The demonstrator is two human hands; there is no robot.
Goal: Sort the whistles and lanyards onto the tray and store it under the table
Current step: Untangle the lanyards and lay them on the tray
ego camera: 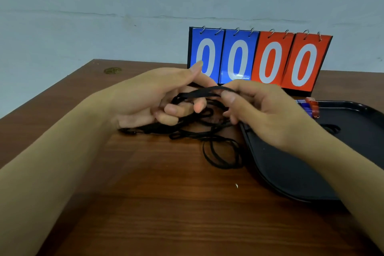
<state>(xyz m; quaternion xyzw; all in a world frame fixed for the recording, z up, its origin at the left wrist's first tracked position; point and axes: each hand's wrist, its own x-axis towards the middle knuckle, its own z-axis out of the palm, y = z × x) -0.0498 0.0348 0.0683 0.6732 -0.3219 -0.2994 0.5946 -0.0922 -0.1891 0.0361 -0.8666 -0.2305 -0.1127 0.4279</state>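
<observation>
A tangle of black lanyards lies on the brown wooden table, partly lifted between both hands. My left hand has its fingers curled around several loops of cord. My right hand pinches one flat black strap at the top of the bundle. A black tray sits at the right, under my right wrist. A red whistle and a blue whistle rest at the tray's far edge. Another black cord lies on the tray.
A flip scoreboard with two blue and two red cards, all showing 0, stands at the back of the table. A round brass-coloured cap is set into the table's far left. A pale wall rises behind.
</observation>
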